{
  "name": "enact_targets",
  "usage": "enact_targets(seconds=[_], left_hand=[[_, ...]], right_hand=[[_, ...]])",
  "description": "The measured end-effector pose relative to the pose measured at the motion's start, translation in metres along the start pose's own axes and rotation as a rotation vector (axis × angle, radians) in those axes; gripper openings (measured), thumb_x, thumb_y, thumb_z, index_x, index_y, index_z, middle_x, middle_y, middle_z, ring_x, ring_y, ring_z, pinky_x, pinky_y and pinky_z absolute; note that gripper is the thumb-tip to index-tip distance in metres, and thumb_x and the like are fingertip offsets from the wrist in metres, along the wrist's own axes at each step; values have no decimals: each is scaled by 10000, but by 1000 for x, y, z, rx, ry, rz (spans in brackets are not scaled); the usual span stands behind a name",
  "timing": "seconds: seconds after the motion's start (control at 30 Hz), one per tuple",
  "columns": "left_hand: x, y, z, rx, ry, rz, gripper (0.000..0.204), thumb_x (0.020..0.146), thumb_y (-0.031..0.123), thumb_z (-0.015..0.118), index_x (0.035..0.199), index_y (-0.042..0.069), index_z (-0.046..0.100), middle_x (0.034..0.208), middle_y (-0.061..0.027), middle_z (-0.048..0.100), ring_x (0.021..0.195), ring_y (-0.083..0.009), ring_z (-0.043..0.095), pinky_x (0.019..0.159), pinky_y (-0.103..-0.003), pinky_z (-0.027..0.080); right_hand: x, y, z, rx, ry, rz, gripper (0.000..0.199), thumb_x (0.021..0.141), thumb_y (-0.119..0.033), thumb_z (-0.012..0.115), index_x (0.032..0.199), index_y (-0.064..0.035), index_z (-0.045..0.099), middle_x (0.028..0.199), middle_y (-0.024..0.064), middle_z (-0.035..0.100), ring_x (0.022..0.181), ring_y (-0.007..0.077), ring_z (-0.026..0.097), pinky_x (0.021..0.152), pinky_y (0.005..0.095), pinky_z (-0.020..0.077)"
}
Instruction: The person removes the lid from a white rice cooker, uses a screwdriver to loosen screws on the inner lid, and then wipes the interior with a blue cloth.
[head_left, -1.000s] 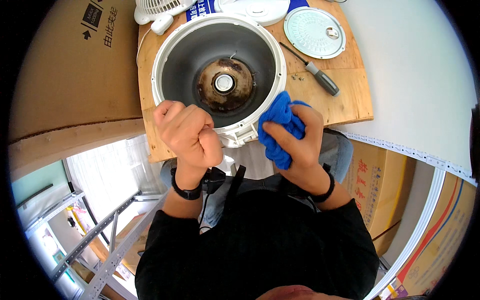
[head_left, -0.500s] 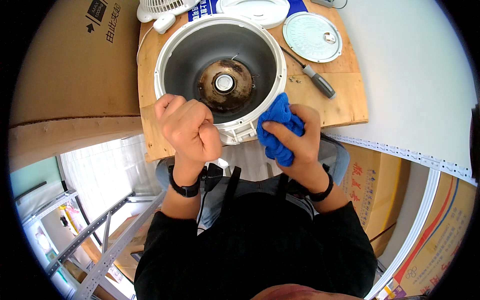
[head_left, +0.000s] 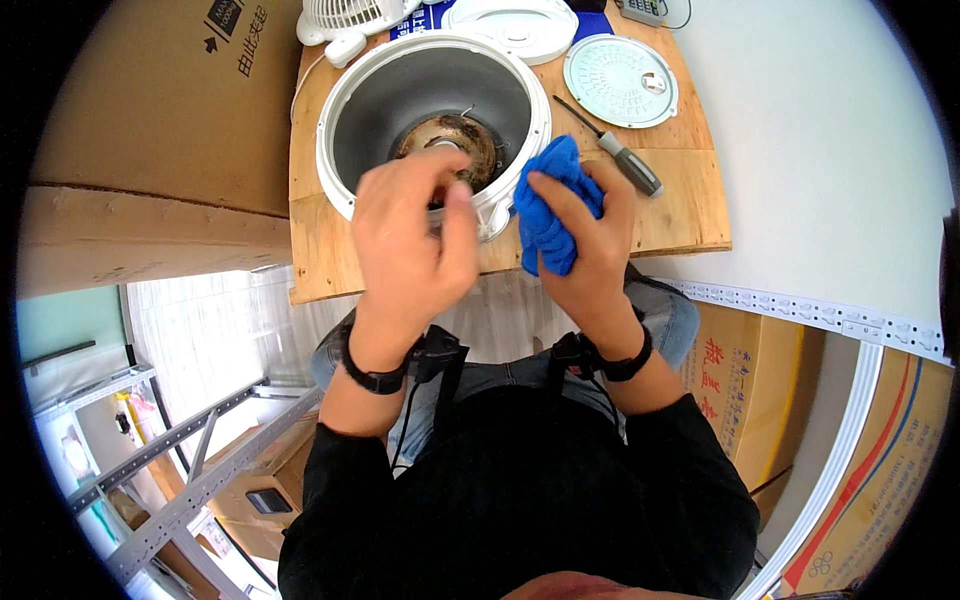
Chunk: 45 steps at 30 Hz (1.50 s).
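A blue cloth (head_left: pixel 547 228) is bunched in my right hand (head_left: pixel 597 215), held between thumb and fingers just off the front right rim of a white rice cooker body (head_left: pixel 541 115). The cooker has no lid on and shows a dark grey inside wall. At its bottom lies a round heating plate (head_left: pixel 482 148) with brown and black stains, partly hidden by my left hand (head_left: pixel 412 228). That hand hovers over the cooker's front rim, slightly blurred. Its thumb and forefinger are apart, and nothing shows between them.
Right of the cooker on the wooden table (head_left: pixel 685 215) lies a screwdriver (head_left: pixel 632 168) with a grey handle. Behind it is a round metal cover (head_left: pixel 618 85). A white lid (head_left: pixel 515 28) and a white fan (head_left: pixel 350 15) sit at the back. A large cardboard box (head_left: pixel 150 110) stands left.
My left hand has gone from a closed fist to parted thumb and forefinger, moving right over the cooker. The cloth in my right hand has shifted slightly up. The view has shifted a little.
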<state>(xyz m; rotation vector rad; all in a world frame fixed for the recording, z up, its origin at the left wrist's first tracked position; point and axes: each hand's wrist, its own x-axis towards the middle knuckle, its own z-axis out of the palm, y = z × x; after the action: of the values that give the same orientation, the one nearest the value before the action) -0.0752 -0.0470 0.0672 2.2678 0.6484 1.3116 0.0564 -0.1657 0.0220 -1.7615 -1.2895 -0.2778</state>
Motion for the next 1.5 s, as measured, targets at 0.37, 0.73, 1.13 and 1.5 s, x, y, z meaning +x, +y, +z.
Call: enact_targets(seconds=[0.37,0.73,1.13,1.5], left_hand=[[-10,-2,14,181,-38,7,185,825,44,661,1009,59,670,585,-23,539,579,-185,495,573,-316,365],[-7,-5,18,160,47,53,305,706,-17,603,999,39,671,546,-3,519,474,-185,512,567,-298,380],[-9,-5,15,178,22,39,341,655,-11,560,972,40,675,566,-28,531,495,-201,501,552,-314,368],[-11,-14,16,43,92,101,406,585,5,500,950,36,674,674,-50,606,494,-227,515,528,-311,380]], right_hand=[[18,21,4,-24,15,18,599,601,4,728,1161,-205,686,1145,157,553,986,359,561,826,457,420],[4,6,-5,27,-63,-15,538,612,-53,741,1126,-204,696,1124,151,566,963,342,570,798,439,419],[33,13,-14,-75,-141,-111,673,563,-25,771,1194,-234,670,1196,125,543,1038,353,542,817,451,408],[47,1,-20,-203,-227,-198,595,575,-57,762,1122,-264,661,1162,81,561,1023,324,537,798,445,386]])
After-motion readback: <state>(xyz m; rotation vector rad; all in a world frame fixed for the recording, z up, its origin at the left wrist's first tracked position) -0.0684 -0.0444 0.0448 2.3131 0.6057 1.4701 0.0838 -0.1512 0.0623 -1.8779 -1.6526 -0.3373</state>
